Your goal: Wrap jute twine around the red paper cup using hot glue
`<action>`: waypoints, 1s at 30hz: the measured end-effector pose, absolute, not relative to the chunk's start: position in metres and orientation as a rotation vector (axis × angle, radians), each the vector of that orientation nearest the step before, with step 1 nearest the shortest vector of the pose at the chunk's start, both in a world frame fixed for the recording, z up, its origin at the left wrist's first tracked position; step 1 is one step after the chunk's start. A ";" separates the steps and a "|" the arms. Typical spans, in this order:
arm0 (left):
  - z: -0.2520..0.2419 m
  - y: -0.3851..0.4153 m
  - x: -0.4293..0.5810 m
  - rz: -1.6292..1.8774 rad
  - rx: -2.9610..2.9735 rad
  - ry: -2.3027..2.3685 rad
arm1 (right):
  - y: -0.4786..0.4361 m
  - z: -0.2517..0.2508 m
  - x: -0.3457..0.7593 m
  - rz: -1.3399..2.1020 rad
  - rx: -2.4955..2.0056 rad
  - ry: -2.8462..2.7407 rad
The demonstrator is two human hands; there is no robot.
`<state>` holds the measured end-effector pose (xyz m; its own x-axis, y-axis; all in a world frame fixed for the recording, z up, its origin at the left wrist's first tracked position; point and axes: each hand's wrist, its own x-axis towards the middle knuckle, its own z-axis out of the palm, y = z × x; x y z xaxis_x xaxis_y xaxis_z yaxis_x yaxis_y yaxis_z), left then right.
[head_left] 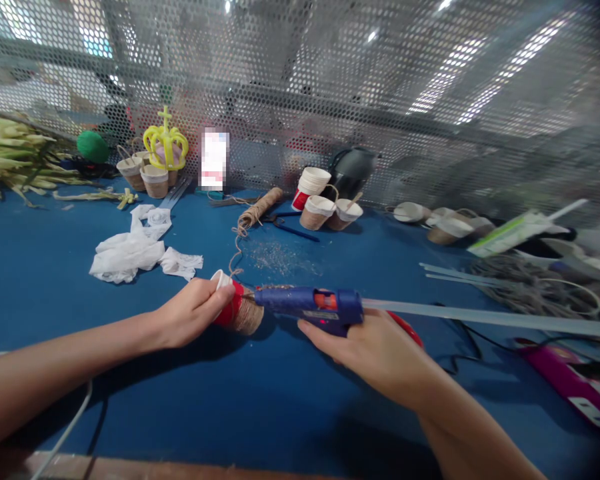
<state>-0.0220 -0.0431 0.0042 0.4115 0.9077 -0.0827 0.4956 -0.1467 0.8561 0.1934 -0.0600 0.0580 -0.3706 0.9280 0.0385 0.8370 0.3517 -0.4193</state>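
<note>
My left hand (193, 310) grips a red paper cup (230, 310) with a white rim, tilted on its side. Twine winds round the end of the cup nearer my right hand. A blue hot glue gun (305, 307) is in my right hand (365, 347), its fingers wrapped round the handle. The gun's nozzle points left and meets the cup, at the edge of the wound twine. From the gun's back a long clear glue stick (480, 317) runs off to the right. A loose strand of twine (239, 250) leads from the cup to a twine roll (261, 208).
Crumpled white tissue (130, 253) lies left of the cup. Behind stand twine-wrapped cups (317, 215), blue-handled pliers (297, 231), a yellow crown (166, 143) and a lit phone (214, 160). To the right are tangled cords (520, 287) and a purple power strip (565, 380).
</note>
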 end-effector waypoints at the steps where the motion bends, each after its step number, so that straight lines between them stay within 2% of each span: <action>1: 0.005 -0.043 -0.022 0.590 1.791 1.215 | -0.060 0.059 0.193 0.478 -1.577 -2.357; 30: 0.007 -0.043 -0.020 0.620 1.713 1.211 | -0.064 0.057 0.191 0.379 -1.510 -2.403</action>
